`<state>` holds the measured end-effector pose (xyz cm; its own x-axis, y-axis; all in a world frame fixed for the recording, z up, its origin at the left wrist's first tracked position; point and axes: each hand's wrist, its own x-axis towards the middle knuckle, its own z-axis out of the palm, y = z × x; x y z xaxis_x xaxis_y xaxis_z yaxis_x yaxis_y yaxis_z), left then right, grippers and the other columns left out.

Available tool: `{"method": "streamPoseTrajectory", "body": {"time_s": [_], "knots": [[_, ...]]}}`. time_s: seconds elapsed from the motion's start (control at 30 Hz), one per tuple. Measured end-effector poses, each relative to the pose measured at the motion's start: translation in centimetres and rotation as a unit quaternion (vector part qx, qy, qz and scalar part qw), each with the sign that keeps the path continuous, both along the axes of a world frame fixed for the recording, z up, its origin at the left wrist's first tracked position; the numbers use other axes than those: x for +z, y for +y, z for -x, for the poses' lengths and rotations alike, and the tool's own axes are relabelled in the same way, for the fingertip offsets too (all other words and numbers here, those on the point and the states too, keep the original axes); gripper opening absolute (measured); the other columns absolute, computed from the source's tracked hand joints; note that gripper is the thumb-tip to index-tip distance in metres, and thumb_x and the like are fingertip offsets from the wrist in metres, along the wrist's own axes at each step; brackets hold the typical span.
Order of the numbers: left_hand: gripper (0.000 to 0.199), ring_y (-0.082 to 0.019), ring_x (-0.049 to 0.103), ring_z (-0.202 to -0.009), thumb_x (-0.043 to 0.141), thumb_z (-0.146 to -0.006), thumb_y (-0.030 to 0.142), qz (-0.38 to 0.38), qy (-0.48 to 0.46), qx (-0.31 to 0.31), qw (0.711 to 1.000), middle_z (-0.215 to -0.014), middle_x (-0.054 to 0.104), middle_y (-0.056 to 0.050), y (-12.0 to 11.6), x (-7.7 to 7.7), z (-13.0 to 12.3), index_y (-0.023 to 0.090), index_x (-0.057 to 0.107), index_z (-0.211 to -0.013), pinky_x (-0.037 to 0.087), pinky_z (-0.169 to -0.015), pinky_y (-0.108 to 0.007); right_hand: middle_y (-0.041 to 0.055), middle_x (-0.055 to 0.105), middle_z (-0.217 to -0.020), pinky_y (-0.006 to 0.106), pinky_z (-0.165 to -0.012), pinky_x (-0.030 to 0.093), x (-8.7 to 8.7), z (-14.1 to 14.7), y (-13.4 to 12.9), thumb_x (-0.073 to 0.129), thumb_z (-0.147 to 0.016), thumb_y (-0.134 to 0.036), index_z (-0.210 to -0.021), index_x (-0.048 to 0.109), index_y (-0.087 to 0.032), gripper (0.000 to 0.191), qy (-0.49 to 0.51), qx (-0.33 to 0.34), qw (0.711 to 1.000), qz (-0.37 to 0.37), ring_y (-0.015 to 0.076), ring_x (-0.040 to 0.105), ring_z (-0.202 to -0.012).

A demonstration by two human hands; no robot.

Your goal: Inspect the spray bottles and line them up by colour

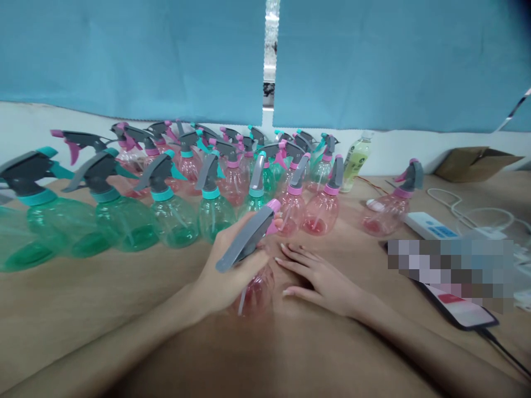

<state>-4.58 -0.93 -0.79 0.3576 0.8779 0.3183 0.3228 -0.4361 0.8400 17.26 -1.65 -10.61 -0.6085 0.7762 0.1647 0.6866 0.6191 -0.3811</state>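
My left hand (232, 265) is wrapped round the neck of a pink spray bottle (255, 293) with a grey sprayer head and pink nozzle. The bottle is near the middle of the table, its head leaning up to the right. Just right of it, my right hand (311, 273) lies flat on the table with fingers stretched out, apart from the bottle and holding nothing. Beyond both hands stand a green spray bottle (215, 213) and a pink spray bottle (321, 213), part of a front row. My left hand hides part of the held bottle's neck.
Several more green and pink spray bottles stand behind, with one pink spray bottle (385, 213) apart at right. A drink bottle (357, 160), a brown paper bag (468, 164), a white power strip (431, 225), cables and a phone (468, 312) on a cord lie rightward. Blue cloth (133, 61) hangs behind.
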Motion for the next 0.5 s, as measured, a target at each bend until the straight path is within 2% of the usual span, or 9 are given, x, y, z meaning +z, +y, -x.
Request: {"method": "streamPoseTrajectory", "body": {"time_s": [0.27, 0.5], "knots": [[0.017, -0.014, 0.051, -0.059, 0.047, -0.07, 0.017, -0.006, 0.009, 0.007, 1.0, -0.066, 0.053, 0.004, -0.02, 0.01, -0.01, 0.023, 0.051, -0.085, 0.04, -0.053, -0.026, 0.0056, 0.032, -0.15, 0.05, -0.113, 0.023, -0.15, -0.04, 0.0, 0.046, -0.087, -0.059, -0.142, 0.037, -0.027, 0.064, 0.009, -0.002, 1.0, 0.002, 0.0246, 0.025, -0.139], [0.011, -0.013, 0.049, -0.056, 0.05, -0.07, 0.017, 0.001, 0.011, 0.01, 1.0, -0.065, 0.052, 0.005, -0.08, 0.21, -0.05, 0.022, 0.048, -0.079, 0.041, -0.052, -0.026, 0.0068, 0.032, -0.15, 0.048, -0.114, 0.022, 0.09, 0.03, -0.03, 0.045, -0.086, -0.061, -0.141, 0.038, -0.023, 0.068, -0.002, -0.004, 1.0, 0.008, 0.0246, 0.024, -0.14]]}}
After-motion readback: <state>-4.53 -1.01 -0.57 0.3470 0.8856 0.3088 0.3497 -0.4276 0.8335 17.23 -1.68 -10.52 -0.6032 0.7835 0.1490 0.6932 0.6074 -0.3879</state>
